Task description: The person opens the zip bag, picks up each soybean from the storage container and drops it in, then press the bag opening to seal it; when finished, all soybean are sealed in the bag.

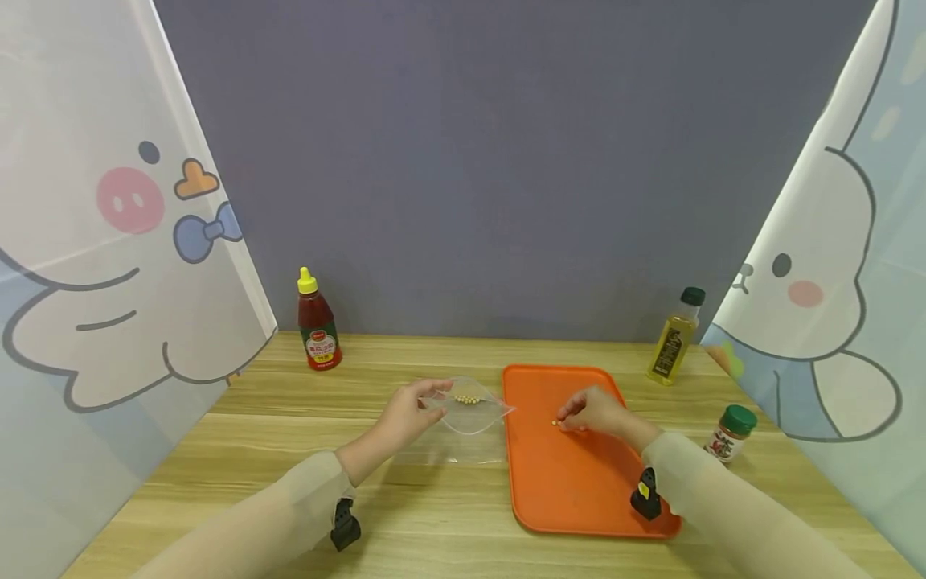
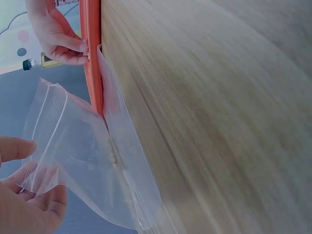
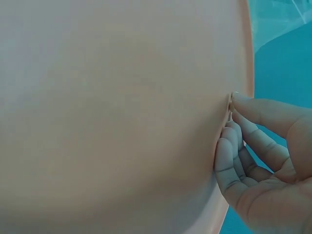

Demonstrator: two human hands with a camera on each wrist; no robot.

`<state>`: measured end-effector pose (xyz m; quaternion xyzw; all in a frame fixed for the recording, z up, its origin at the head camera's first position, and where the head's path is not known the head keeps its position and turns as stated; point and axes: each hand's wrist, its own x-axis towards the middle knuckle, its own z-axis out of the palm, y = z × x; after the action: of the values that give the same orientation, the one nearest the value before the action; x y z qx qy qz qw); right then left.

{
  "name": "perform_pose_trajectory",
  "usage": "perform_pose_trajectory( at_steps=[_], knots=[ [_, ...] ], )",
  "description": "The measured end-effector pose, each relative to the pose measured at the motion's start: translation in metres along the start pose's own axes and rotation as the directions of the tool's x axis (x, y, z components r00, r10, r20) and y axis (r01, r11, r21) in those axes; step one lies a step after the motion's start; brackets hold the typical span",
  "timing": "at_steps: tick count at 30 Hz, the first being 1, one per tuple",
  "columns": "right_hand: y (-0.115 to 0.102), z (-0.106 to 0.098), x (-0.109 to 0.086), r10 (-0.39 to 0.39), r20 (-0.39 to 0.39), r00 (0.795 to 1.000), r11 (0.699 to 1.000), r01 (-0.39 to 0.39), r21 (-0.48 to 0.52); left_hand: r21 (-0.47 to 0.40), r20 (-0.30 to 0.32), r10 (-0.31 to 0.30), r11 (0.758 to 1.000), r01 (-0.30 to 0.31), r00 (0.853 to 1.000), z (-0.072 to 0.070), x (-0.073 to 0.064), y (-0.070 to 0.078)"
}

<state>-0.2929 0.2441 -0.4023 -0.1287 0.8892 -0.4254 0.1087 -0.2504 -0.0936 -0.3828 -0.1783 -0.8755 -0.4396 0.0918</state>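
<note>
My left hand (image 1: 407, 410) grips one side of the mouth of a clear zip bag (image 1: 470, 420), thumb on one face and fingers on the other. The mouth gapes, and several small pale-yellow soybeans (image 1: 466, 400) lie inside; in the left wrist view the bag (image 2: 83, 151) stands partly raised off the wood. Over the orange tray (image 1: 564, 498), my right hand (image 1: 596, 410) has thumb and forefinger together low at its surface. A tiny soybean (image 3: 231, 105) seems pinched between those fingertips, mostly hidden. Loose soybeans (image 1: 555, 422) sit on the tray beside them.
A ketchup bottle (image 1: 318, 330) with a yellow cap stands at the back left of the wooden table (image 1: 419, 539). An oil bottle (image 1: 674, 338) stands at the back right, and a green-lidded spice jar (image 1: 729, 434) is right of the tray.
</note>
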Motion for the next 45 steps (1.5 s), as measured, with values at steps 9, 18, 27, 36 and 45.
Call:
perform_pose_trajectory(
  at_steps=[9, 18, 27, 36, 45],
  knots=[
    [-0.001, 0.005, -0.001, 0.005, -0.023, 1.0, 0.999, -0.006, -0.034, 0.003, -0.002, 0.005, 1.0, -0.005, 1.0, 0.001, -0.002, -0.001],
    [-0.003, 0.006, 0.001, 0.016, -0.039, 0.999, 0.992, -0.021, -0.125, 0.005, -0.005, 0.021, 1.0, -0.021, 1.0, -0.001, -0.002, -0.001],
    [-0.001, -0.005, 0.003, -0.05, -0.023, 0.998, 0.992, 0.047, -0.116, 0.007, 0.007, 0.034, 0.999, -0.034, 0.999, -0.002, -0.001, 0.001],
    [-0.024, -0.012, 0.006, -0.054, -0.061, 0.997, 0.997, 0.051, -0.051, -0.001, -0.005, 0.038, 0.999, -0.038, 0.999, -0.003, -0.001, 0.0],
    [-0.059, -0.001, 0.011, -0.138, -0.035, 0.99, 0.989, 0.14, 0.057, 0.003, -0.008, 0.029, 1.0, -0.029, 1.0, -0.001, -0.002, 0.0]
  ],
)
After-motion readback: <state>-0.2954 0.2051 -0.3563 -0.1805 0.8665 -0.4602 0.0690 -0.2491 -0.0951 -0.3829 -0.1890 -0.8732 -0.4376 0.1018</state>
